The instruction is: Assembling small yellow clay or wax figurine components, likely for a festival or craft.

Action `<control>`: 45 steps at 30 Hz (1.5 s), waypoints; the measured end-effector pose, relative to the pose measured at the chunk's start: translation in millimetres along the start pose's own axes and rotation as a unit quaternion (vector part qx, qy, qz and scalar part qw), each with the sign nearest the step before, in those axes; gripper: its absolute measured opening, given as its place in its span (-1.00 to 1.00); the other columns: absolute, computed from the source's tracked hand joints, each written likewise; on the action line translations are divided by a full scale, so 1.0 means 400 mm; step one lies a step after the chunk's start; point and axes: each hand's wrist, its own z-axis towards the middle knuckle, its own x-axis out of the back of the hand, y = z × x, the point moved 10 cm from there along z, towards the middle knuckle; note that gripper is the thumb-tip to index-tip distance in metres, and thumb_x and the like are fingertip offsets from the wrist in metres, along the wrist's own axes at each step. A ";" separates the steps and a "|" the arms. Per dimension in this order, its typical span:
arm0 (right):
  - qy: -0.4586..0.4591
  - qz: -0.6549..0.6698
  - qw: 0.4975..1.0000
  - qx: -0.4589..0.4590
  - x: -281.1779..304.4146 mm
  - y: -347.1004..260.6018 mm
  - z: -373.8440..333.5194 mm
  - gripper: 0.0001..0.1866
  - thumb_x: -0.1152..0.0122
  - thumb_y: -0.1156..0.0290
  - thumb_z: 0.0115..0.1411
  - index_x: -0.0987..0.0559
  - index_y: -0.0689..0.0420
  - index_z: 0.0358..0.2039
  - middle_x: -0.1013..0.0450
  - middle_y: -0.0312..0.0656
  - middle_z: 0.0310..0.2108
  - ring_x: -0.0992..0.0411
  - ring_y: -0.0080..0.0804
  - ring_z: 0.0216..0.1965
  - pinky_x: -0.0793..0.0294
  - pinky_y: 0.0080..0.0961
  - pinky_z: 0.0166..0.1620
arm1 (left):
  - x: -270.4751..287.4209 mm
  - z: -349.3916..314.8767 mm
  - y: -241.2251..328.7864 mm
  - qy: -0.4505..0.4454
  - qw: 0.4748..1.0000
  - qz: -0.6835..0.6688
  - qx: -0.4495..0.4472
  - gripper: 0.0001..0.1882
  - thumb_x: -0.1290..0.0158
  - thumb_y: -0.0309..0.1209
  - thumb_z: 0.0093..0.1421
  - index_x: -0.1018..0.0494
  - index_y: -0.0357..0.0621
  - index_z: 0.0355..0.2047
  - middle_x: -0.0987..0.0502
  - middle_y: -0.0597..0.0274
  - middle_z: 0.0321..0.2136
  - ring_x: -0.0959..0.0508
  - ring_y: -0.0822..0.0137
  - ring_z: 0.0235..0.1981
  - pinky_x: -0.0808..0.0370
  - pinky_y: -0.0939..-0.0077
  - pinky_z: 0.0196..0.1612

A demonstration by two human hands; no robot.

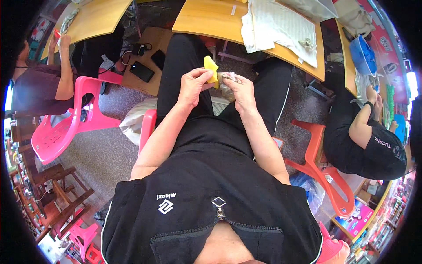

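Observation:
Above my lap, my left hand (193,86) pinches a bright yellow, soft-looking piece (210,66) between thumb and fingers; its exact kind is unclear. Close beside it, my right hand (241,92) grips a small crumpled bundle (230,78) of grey-beige material, part of which hangs down below the fingers. The yellow piece and the bundle are side by side, and I cannot tell whether they are joined. Both forearms come up from my sides, with the hands short of the table edge.
A yellow wooden table (202,20) stands ahead, with white sheets (285,33) on it. Two dark phones lie on a brown board (151,39) at the left. A pink chair (72,116) and an orange-red chair (314,165) flank me. One person works on each side.

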 end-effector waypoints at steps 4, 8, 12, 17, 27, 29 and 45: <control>-0.008 0.054 0.998 -0.015 0.003 -0.002 0.004 -0.76 -0.25 0.59 0.04 -0.58 0.25 -0.22 -0.54 -0.24 -0.34 -0.49 -0.54 -0.36 -0.46 -0.62 -0.26 | 0.012 -0.001 0.014 0.017 0.997 0.068 -0.044 -0.83 -0.17 -0.45 0.09 -0.56 -0.33 -0.35 -0.48 0.23 -0.26 -0.55 0.38 -0.30 -0.59 0.51 -0.29; -0.036 0.044 0.998 -0.021 -0.002 0.004 0.008 -0.77 -0.24 0.59 0.04 -0.58 0.24 -0.23 -0.54 -0.25 -0.34 -0.49 -0.56 -0.35 -0.46 -0.62 -0.25 | -0.002 -0.004 0.030 0.004 0.986 0.138 -0.096 -0.82 -0.19 -0.44 0.08 -0.57 -0.34 -0.36 -0.43 0.25 -0.25 -0.54 0.41 -0.30 -0.55 0.58 -0.29; -0.028 0.008 0.999 -0.025 0.006 0.019 0.014 -0.77 -0.25 0.58 0.04 -0.58 0.24 -0.23 -0.54 -0.24 -0.34 -0.49 -0.53 -0.33 -0.45 -0.62 -0.23 | -0.010 -0.002 0.023 -0.016 0.971 0.204 -0.123 -0.81 -0.17 -0.44 0.10 -0.56 -0.36 -0.35 -0.38 0.22 -0.14 -0.54 0.42 -0.32 -0.56 0.57 -0.28; -0.020 0.005 0.999 -0.026 0.014 0.028 0.018 -0.77 -0.25 0.58 0.03 -0.58 0.25 -0.23 -0.54 -0.23 -0.33 -0.49 -0.50 -0.33 -0.46 -0.61 -0.22 | -0.014 -0.010 0.033 0.004 0.955 0.249 -0.161 -0.82 -0.17 -0.48 0.08 -0.55 -0.38 -0.34 -0.37 0.24 -0.14 -0.52 0.45 -0.30 -0.52 0.62 -0.27; 0.012 0.032 0.998 -0.048 0.033 0.051 0.023 -0.77 -0.26 0.58 0.02 -0.59 0.26 -0.24 -0.54 -0.23 -0.35 -0.50 -0.50 -0.38 -0.47 -0.60 -0.27 | 0.015 -0.004 0.017 0.041 0.985 0.121 -0.111 -0.83 -0.20 -0.47 0.02 -0.58 -0.34 -0.40 -0.39 0.24 -0.19 -0.51 0.44 -0.32 -0.48 0.61 -0.32; 0.017 0.017 0.999 -0.029 0.030 0.039 0.021 -0.77 -0.26 0.58 0.02 -0.59 0.26 -0.25 -0.54 -0.23 -0.36 -0.49 -0.52 -0.39 -0.47 -0.61 -0.27 | 0.004 -0.006 0.007 0.028 0.992 0.093 -0.085 -0.83 -0.19 -0.46 0.05 -0.57 -0.35 -0.40 -0.42 0.23 -0.21 -0.50 0.46 -0.33 -0.47 0.62 -0.33; -0.036 -0.114 0.993 0.013 0.012 0.028 0.022 -0.79 -0.27 0.50 0.02 -0.55 0.25 -0.29 -0.52 -0.25 -0.41 -0.45 -0.58 -0.41 -0.42 -0.64 -0.30 | -0.066 -0.012 0.011 -0.142 0.982 0.120 -0.041 -0.45 -0.10 -0.53 0.13 -0.16 -0.11 0.11 -0.53 0.18 -0.26 -0.53 0.49 -0.35 -0.53 0.59 -0.33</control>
